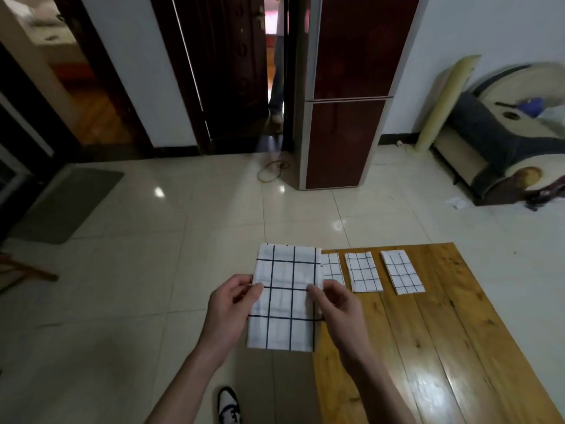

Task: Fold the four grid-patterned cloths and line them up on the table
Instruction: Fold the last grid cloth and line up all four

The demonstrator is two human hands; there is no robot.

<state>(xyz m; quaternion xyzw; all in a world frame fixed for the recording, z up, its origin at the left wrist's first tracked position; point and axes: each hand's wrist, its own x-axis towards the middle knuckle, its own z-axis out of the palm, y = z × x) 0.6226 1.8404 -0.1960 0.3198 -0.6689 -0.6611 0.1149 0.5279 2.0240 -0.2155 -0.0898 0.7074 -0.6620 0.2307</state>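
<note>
I hold a folded white cloth with a dark grid (pixel 284 298) in the air, just left of the wooden table (pixel 443 347). My left hand (pixel 232 304) pinches its left edge and my right hand (pixel 333 304) pinches its right edge. Three folded grid cloths lie in a row at the table's far end: the left one (pixel 332 266) partly hidden behind the held cloth, the middle one (pixel 363 272), and the right one (pixel 402 272).
Glossy tiled floor (pixel 183 240) spreads left of the table, with my shoe (pixel 229 405) below. A dark red cabinet (pixel 342 117) stands behind, a sofa (pixel 504 154) at right, a grey mat (pixel 67 203) at left. A person's legs (pixel 276 87) show in the doorway.
</note>
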